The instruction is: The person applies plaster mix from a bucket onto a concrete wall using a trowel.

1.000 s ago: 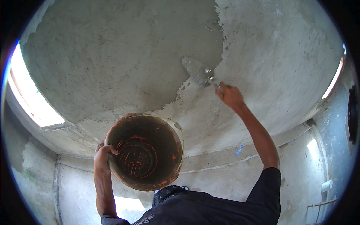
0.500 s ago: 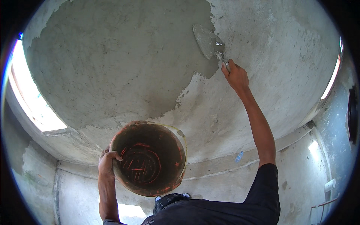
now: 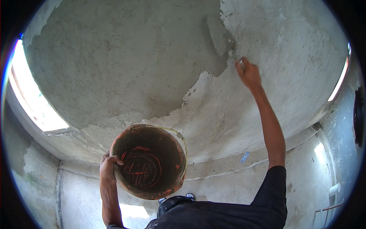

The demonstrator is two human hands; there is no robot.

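The trowel [image 3: 218, 36] lies at the right-hand boundary of the dark grey coat [image 3: 126, 65] on the wall [image 3: 289, 72], blade pointing up and to the left. The right hand [image 3: 249, 74] grips its handle with the fingers [image 3: 240, 68] closed. The bucket [image 3: 167, 154] is positioned lower, in front of the body, with its mouth toward the camera; orange scrape marks line its dark interior. The left hand [image 3: 108, 166] grips the left side of the rim, thumb inside. A pale yellow carrying handle [image 3: 181, 135] follows the upper right rim.

The coat has a ragged edge against the lighter, rough wall surface. Bright openings flank the wall at left [image 3: 38, 99] and right [image 3: 338, 82]. Below, a clear plastic bottle [image 3: 244, 157] lies near the wall base, and a patch of sunlight [image 3: 133, 211] falls on the pale floor [image 3: 228, 189].

Motion blur softens the trowel blade; whether it touches the coat cannot be determined. The right fingers conceal most of its handle. The outer wall of the bucket is largely hidden. A dark object [image 3: 358, 116] at the right rim is cut off and cannot be identified.
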